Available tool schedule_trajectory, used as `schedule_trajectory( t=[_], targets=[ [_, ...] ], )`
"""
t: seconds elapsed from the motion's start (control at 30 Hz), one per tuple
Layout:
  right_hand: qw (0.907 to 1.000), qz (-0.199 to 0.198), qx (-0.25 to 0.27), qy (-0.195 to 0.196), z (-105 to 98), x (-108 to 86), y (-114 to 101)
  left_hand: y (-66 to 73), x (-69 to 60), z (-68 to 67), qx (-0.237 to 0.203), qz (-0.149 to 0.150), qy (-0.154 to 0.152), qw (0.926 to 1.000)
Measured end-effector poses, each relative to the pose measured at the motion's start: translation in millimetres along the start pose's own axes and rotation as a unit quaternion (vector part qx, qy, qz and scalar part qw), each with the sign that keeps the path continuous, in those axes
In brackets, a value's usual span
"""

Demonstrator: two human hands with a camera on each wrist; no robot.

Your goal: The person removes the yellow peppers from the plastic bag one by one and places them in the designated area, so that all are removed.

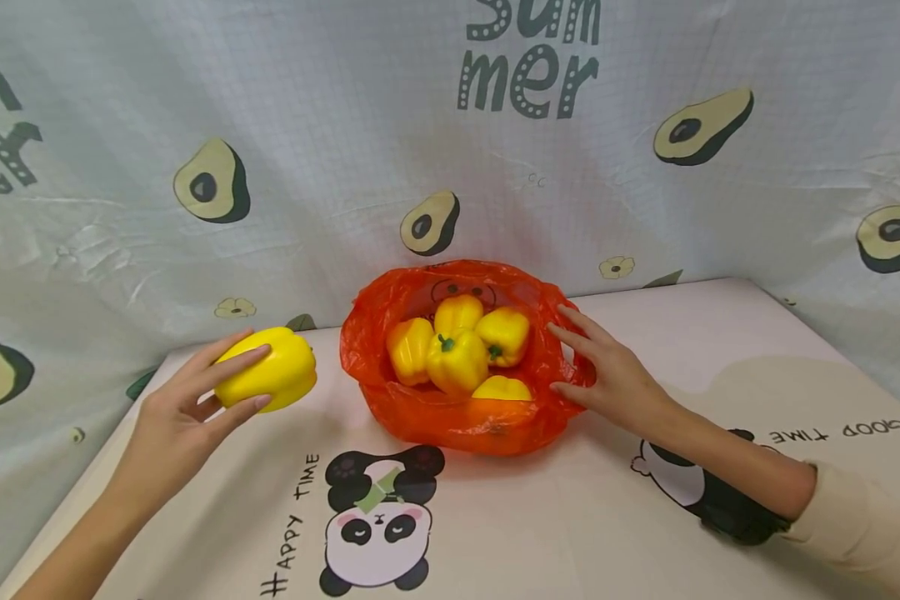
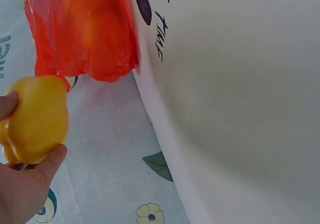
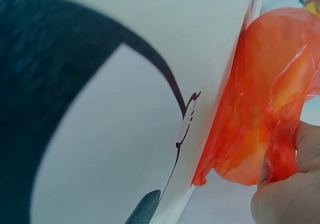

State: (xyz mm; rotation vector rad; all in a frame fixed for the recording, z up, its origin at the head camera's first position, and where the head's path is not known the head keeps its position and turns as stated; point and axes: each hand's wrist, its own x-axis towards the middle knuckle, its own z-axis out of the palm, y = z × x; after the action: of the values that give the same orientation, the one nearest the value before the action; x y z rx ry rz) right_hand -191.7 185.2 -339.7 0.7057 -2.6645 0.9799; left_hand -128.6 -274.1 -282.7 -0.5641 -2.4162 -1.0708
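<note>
In the head view my left hand [image 1: 176, 417] grips a yellow bell pepper [image 1: 279, 373] between thumb and fingers, raised to the left of a red plastic bag [image 1: 450, 427]. The left wrist view shows the same pepper [image 2: 42, 116] held near the bag [image 2: 82, 33]. Several more yellow bell peppers [image 1: 457, 362] lie inside the bag, whose mouth is wide open; the lowest one is partly covered by the front rim. At the bag's right side, my right hand [image 1: 621, 377] holds the rim near a handle loop. Thin red plastic [image 3: 282, 156] runs between its thumb and fingers in the right wrist view.
The bag stands on a pale tabletop [image 1: 495, 517] printed with pandas and lettering. Close behind it hangs a light curtain [image 1: 330, 167] with avocado prints, which also closes off the left side. A dark band [image 1: 742, 512] sits at the right wrist.
</note>
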Motion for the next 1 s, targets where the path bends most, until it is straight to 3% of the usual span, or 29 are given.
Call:
schedule_trajectory(
  t=[0.53, 1.0],
  targets=[
    [1.0000, -0.001, -0.001, 0.003, 1, -0.3, 1, -12.4, -0.5, -3.2, 0.002, -0.009, -0.004, 1.0000],
    [1.0000, -0.004, 0.009, -0.001, 0, 0.1, 0, -46.6, 5.5, -11.2, 0.004, -0.007, -0.014, 0.9999]
  ],
)
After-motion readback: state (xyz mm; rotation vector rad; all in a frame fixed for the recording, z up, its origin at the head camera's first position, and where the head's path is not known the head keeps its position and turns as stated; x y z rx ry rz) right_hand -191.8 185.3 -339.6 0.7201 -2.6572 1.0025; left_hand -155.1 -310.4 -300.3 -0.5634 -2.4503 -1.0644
